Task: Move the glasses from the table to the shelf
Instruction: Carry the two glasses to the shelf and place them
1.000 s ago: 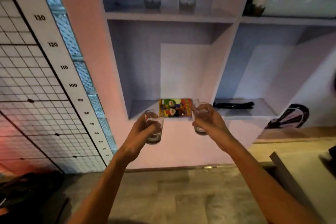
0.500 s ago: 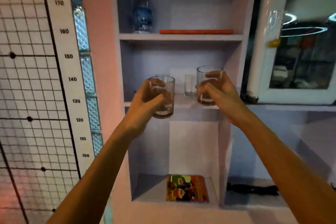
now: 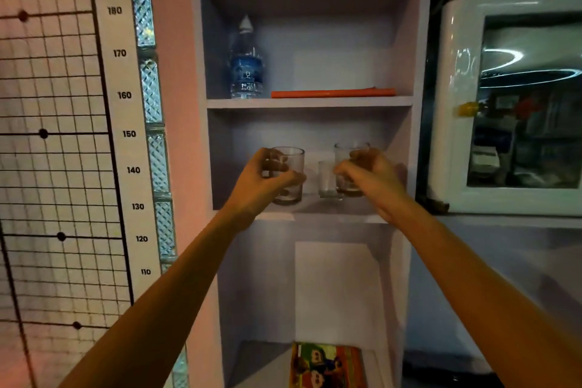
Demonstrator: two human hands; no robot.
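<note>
My left hand grips a clear tumbler inside the middle shelf compartment, its base at or just above the shelf board. My right hand grips a second tumbler on the right side of the same compartment. Between the two stands a smaller clear glass on the shelf, farther back. Both arms reach up and forward.
A water bottle and a flat orange object lie on the shelf above. A colourful box sits on the lower shelf. A white glass-door cabinet stands to the right, a height chart on the left wall.
Both hands rose from waist height to the middle shelf and carried the tumblers forward into the compartment. The view tilted upward.
</note>
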